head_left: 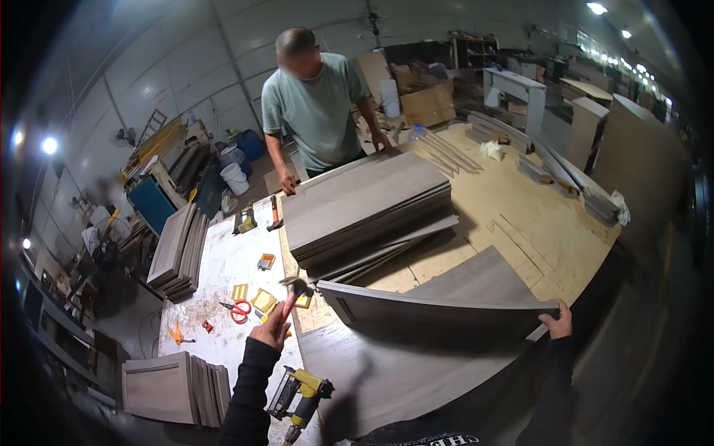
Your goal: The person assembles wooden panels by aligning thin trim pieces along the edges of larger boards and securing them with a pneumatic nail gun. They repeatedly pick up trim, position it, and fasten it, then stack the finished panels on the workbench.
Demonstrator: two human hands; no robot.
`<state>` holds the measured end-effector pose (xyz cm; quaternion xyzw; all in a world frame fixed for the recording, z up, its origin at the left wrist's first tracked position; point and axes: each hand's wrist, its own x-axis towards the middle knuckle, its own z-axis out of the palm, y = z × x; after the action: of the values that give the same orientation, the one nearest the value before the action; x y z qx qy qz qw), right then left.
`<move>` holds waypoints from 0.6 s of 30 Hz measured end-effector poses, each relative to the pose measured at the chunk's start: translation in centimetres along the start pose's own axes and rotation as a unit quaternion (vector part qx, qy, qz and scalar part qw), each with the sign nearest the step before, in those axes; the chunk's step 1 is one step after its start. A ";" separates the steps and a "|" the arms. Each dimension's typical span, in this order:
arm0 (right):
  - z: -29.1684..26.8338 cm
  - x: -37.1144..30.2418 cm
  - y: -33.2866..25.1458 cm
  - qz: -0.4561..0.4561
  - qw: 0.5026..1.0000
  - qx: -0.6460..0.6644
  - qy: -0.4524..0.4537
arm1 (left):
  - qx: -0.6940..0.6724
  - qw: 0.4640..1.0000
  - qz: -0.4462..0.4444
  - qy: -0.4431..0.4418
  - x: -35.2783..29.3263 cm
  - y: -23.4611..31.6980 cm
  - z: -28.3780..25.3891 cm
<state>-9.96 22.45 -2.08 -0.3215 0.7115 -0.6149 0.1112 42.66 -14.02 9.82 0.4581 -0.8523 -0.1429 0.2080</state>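
Observation:
My left hand (271, 330) is closed round the red handle of a hammer (291, 297), whose head is up beside the left end of a grey-brown wooden cabinet door panel (431, 316). That long framed panel stands tilted on its edge over another flat grey board (372, 386). At its right end, my right hand (558, 321) grips the corner, fingers over the top edge. A yellow and black nail gun (303, 394) lies just below my left forearm. Red-handled scissors (239, 312) and several yellow nail packs (263, 300) lie left of the hammer.
Beyond the panel is a stack of grey boards (364, 201), with a co-worker (316, 111) touching its far side. Another hammer (275, 213) and a nail gun (244, 221) lie left of it. Framed panels (158, 386) lean at the left; wood strips (446, 152) lie at the back.

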 end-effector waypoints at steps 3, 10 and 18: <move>0.8 -0.2 -0.4 -0.037 0.996 0.064 0.040 | 0.036 0.993 -0.093 0.062 -3.9 -3.4 0.2; 10.3 -2.4 -13.4 -0.229 0.828 -0.512 0.005 | 0.249 0.918 -0.285 0.120 -11.2 -11.6 2.1; 30.6 -1.4 -16.4 -0.425 0.852 -0.276 -0.134 | -0.300 0.933 -0.035 0.194 3.4 -7.0 13.3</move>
<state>13.29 -1.91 6.38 -0.6893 0.6243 -0.3311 -0.1597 39.52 -19.97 -4.05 0.4227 -0.6963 -0.3073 0.4920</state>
